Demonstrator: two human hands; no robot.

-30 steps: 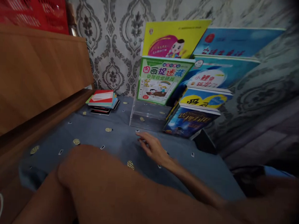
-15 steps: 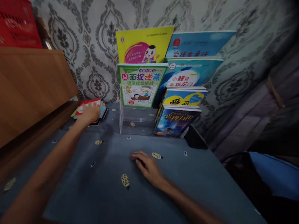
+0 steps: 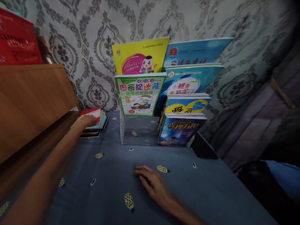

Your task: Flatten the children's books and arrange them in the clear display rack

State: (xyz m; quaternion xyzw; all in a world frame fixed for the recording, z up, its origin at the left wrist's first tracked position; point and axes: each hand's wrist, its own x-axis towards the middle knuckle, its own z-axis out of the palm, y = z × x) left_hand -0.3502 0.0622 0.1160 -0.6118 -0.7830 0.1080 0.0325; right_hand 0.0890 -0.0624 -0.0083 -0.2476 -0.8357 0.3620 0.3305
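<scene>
Left hand [image 3: 87, 120] lies flat on the red top book of the small book stack [image 3: 93, 123], at the blue tablecloth's [image 3: 206, 193] far left corner; no closed grasp visible. Right hand [image 3: 153, 184] rests palm-down on the cloth, fingers loosely spread, holding nothing, before the clear acrylic book stand [image 3: 139, 129].

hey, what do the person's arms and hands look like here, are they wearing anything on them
Both arms are bare as far as the picture shows: no sleeves, gloves, watch or bracelet. The left hand and right hand show no rings that can be made out. The near left forearm is blurred.
</scene>
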